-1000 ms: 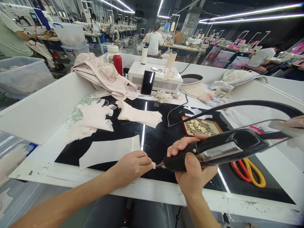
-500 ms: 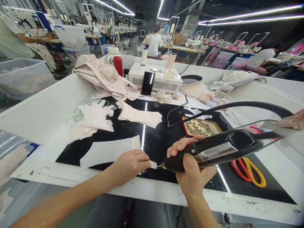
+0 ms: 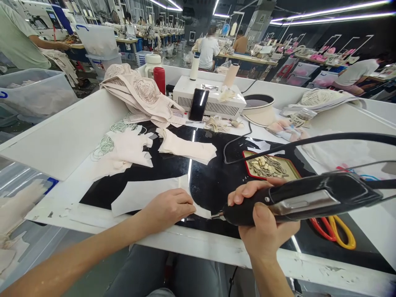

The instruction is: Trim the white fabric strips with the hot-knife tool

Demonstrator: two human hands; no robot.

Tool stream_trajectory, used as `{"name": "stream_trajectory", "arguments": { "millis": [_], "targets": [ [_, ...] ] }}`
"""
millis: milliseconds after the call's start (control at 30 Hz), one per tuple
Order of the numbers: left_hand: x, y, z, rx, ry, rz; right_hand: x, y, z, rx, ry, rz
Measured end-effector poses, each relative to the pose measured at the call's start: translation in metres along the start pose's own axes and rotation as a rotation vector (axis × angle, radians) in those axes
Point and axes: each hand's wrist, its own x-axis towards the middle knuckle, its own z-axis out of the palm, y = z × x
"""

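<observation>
My left hand [image 3: 171, 208] pinches the white fabric piece [image 3: 136, 194] near its right end, with the fingertips pressed together on it. The piece lies flat on the black board [image 3: 210, 181] at the table's front. My right hand [image 3: 266, 222] is wrapped round a black handheld tool [image 3: 297, 198] with a metal strip and a cable at its back. The tool's thin metal tip points left and meets the pointed right end of the fabric, or is very close to it.
Beige cut pieces [image 3: 187, 146] and a pale fabric pile [image 3: 126, 152] lie behind. A seed-filled tray [image 3: 272, 167] and red-and-yellow-handled scissors [image 3: 343, 233] are at the right. A phone [image 3: 198, 105] leans on a white box [image 3: 222, 108]. People sit farther back.
The view has shifted slightly. The tool and my right hand have moved a little right, away from my left hand, and more of the fabric's pointed end shows between them.
</observation>
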Motion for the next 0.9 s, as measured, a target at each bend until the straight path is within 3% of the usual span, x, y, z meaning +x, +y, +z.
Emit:
{"name": "stream_trajectory", "arguments": {
  "millis": [233, 567, 900],
  "targets": [
    [0.002, 0.001, 0.0, 0.007, 0.016, 0.029, 0.003, -0.004, 0.004, 0.011, 0.034, 0.011],
    [0.003, 0.002, 0.0, 0.077, 0.002, 0.077, 0.01, 0.007, 0.03, 0.043, 0.055, 0.006],
    [0.003, 0.003, 0.0, 0.115, 0.014, 0.086, 0.007, 0.014, 0.031, 0.041, 0.067, 0.007]
  ]
}}
